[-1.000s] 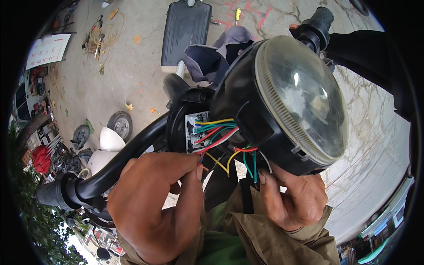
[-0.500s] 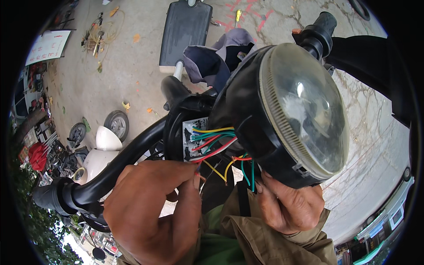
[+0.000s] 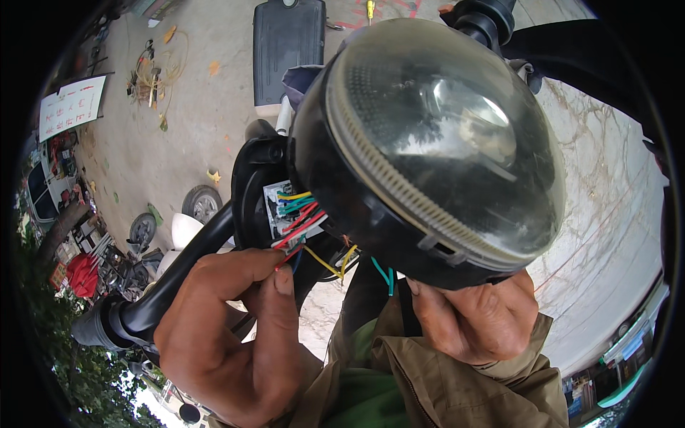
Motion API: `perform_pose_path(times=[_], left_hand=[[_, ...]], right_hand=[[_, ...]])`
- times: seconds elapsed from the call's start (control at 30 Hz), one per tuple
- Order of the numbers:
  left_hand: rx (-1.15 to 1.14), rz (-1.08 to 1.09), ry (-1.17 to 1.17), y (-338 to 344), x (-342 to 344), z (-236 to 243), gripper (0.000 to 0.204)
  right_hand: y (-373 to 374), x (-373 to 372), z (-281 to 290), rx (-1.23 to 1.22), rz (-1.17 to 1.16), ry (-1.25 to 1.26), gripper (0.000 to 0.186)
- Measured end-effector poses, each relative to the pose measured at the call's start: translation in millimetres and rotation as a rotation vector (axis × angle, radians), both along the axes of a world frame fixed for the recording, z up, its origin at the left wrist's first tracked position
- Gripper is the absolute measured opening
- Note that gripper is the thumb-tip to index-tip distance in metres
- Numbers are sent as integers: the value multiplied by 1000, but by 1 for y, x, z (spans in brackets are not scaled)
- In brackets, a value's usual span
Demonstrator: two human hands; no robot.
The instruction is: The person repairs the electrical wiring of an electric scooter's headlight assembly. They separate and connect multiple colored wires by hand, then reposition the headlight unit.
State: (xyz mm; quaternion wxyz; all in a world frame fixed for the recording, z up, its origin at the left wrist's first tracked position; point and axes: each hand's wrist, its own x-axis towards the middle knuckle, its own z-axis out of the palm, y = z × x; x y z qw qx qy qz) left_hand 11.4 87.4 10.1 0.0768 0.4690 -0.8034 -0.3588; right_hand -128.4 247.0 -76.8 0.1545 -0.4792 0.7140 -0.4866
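Note:
A large round headlight [image 3: 442,143] with a clear, scuffed lens and a black housing fills the middle. To its left, several coloured wires [image 3: 303,217] run into a white connector block [image 3: 275,207]. My left hand [image 3: 228,321] is closed, its thumb and forefinger pinching a red wire [image 3: 289,255] near its end. My right hand [image 3: 481,321] is closed under the headlight's lower edge; the housing hides part of its fingers and whatever they hold. Close to its thumb hang green wires [image 3: 385,274]. A yellow wire [image 3: 325,265] loops down between my hands.
Black handlebars [image 3: 178,264] frame the headlight, with a grip [image 3: 96,321] at lower left. Beyond lie a dark footboard panel [image 3: 287,53], a yellow-handled screwdriver [image 3: 370,10], tangled cables [image 3: 153,78], small wheels [image 3: 202,203] and a white sign [image 3: 73,107] on the ground.
The headlight appears larger and further left, covering more of the wires and the grey cloth behind it. My left hand has shifted slightly left; my right hand stays beneath the headlight.

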Motion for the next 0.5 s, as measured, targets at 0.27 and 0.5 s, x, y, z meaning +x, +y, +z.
perform_pose_path(times=[0.27,0.5], left_hand=[[-11,7,29,-1,0,-4,5],[-30,-50,10,-4,0,0,6]], right_hand=[[0,0,0,9,1,-6,26],[0,3,4,24,8,-15,26]])
